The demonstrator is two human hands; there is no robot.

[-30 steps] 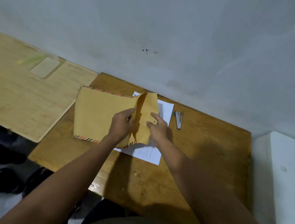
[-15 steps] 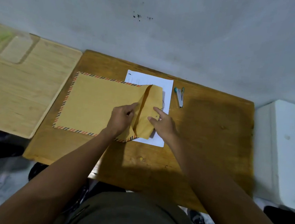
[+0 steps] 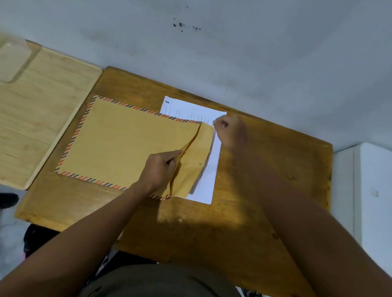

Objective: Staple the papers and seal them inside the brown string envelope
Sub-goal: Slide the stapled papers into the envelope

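Head view: my left hand (image 3: 162, 169) pinches the raised flap of the brown envelope (image 3: 124, 142), which lies flat with its long axis left-right on the desk (image 3: 243, 223). My right hand (image 3: 230, 132), fingers curled at the papers (image 3: 208, 173)' far right corner, is nearer them; they lie partly under the envelope's open right end.
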